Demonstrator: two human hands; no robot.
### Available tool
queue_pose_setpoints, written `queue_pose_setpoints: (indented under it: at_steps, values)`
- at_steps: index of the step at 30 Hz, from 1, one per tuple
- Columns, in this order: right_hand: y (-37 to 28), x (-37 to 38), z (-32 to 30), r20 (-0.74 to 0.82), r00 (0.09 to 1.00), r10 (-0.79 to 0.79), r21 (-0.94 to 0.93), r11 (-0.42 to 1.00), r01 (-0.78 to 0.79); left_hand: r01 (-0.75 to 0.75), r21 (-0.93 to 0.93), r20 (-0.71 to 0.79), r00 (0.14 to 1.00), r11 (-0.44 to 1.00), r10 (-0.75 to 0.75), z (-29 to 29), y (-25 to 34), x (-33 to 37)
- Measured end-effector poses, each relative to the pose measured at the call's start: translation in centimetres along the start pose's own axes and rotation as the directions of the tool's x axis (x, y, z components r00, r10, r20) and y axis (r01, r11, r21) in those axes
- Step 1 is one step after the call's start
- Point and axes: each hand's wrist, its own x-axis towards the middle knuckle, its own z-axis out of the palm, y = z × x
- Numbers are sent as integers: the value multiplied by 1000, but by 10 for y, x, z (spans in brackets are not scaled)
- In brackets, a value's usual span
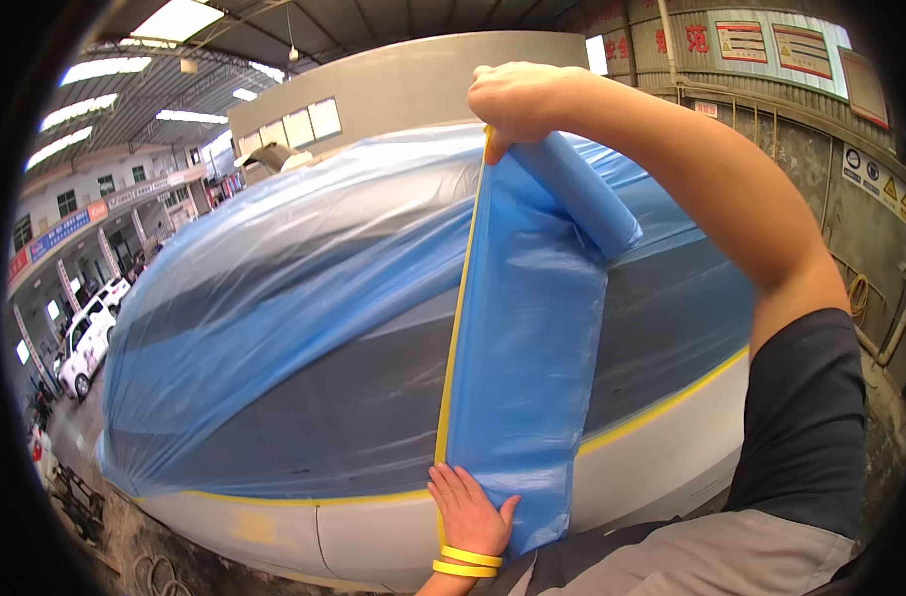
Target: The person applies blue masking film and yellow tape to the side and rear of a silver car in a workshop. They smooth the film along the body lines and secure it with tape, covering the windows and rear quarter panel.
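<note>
My right hand [520, 103] is raised high, its fingers closed round the top end of a roll of blue masking film [584, 199]. A sheet of the blue film [522, 348] hangs down from it, edged on the left by a strip of yellow tape [457, 348]. My left hand [473, 512] lies flat with fingers stretched over the lower part of this taped edge, against the car's side. Two yellow bands [470, 562] circle my left wrist. Behind the sheet stands a car [373, 531] with a pale lower body, its windows and upper part draped in thin blue plastic [274, 338].
Yellow tape [661, 405] runs along the car below the windows. A white car [87, 343] stands farther off at the left. Coiled hose or cable [157, 576] lies on the floor at lower left. A wall with pipes and signs [875, 179] rises at the right.
</note>
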Motion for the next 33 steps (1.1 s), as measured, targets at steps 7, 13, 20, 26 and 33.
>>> queue_pose_setpoints:
  at_steps: [7,13,20,26,33]
  values:
    - [23,33,31,-59,996,-73,154,985,81,-218,120,-78,970,968,229,-30,5,75]
    - [33,40,29,-108,982,-156,156,973,171,-391,258,-219,867,884,447,-94,41,225]
    - [85,44,17,-358,877,-320,-220,942,254,-322,413,-280,845,852,455,-158,82,312]
    - [115,67,61,-251,967,40,90,996,-17,-350,450,-272,822,821,500,-169,83,320]
    - [90,94,96,-214,972,97,193,980,-56,-336,353,-40,927,873,373,-210,106,390]
